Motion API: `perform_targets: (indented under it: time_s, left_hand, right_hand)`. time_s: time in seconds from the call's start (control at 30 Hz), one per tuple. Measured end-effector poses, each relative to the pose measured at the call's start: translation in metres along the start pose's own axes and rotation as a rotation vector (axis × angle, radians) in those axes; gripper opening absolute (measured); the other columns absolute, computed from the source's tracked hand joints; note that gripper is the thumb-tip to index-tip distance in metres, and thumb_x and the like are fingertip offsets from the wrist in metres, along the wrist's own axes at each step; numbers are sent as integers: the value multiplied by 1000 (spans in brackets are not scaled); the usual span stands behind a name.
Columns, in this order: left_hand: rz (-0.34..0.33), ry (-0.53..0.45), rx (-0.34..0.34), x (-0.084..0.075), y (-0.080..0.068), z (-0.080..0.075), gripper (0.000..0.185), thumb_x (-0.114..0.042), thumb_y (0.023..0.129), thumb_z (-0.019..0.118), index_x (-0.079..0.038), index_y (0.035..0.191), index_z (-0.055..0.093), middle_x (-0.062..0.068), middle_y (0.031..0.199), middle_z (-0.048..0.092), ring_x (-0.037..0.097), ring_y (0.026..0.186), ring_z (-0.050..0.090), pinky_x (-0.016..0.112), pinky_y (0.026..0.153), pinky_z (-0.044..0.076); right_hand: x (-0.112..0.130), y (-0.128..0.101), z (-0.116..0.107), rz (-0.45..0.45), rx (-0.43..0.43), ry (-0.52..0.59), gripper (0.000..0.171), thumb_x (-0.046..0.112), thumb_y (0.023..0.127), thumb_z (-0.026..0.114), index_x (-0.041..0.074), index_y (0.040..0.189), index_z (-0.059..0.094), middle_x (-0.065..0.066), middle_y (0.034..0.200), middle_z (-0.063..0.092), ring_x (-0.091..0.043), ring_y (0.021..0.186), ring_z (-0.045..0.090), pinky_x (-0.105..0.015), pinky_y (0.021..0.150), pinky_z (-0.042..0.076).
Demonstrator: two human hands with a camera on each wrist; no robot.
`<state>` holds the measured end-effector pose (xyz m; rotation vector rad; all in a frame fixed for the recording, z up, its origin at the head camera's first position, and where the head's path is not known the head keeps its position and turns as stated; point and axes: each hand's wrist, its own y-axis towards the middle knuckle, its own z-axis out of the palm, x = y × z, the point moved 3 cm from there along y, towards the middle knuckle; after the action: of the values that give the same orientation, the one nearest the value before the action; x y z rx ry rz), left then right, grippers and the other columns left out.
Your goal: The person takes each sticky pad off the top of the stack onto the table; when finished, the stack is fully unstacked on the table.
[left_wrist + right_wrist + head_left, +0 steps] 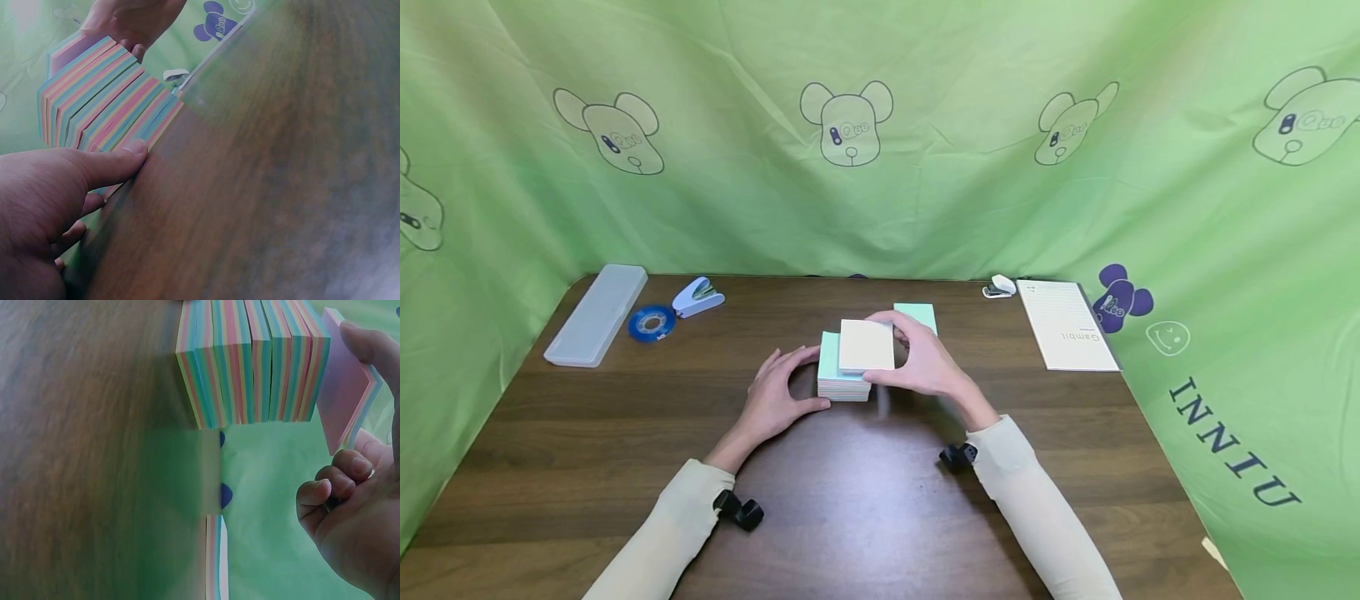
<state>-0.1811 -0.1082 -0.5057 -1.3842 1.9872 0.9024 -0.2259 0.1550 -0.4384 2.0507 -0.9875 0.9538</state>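
A tall stack of sticky note pads (pixel 842 391), mint on top with striped pastel sides, stands mid-table. My left hand (pixel 775 396) holds it from the left, thumb at the near lower corner and index finger reaching toward the far side. My right hand (pixel 925 362) pinches one sticky note pad (pixel 866 345) with a cream top between thumb and fingers, over the stack's right part. In the right wrist view this held pad (pixel 347 390) has a pinkish underside and appears tilted, a narrow gap from the stack. Another mint pad (pixel 917 314) lies behind my right hand, partly covered by it.
At the back left are a translucent pencil case (pixel 597 317), a blue tape roll (pixel 651 323) and a light blue stapler (pixel 698 297). A small white stapler (pixel 999 287) and a notepad (pixel 1066 327) lie at the back right. Green printed curtains (pixel 850 217) border the table.
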Motion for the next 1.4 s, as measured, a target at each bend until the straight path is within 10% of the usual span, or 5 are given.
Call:
perform_targets:
  time_s: [0.8,1.4]
  left_hand:
    - [0,5,2,0,0,1,90,-19,79,103,-8,157,60,13,148,72,40,155,51,56,139,16]
    - [4,-1,3,1,0,0,90,-19,79,103,-8,157,60,13,148,72,40,155,51,55,139,16]
  right_hand:
    - [3,-5,0,118,89,-346,87,53,73,98,17,146,66,-1,136,72,-27,122,69,-51,109,55]
    - [6,-7,-7,125,53,-356,79,51,74,99,14,137,69,-3,132,73,-29,121,70,-53,107,58]
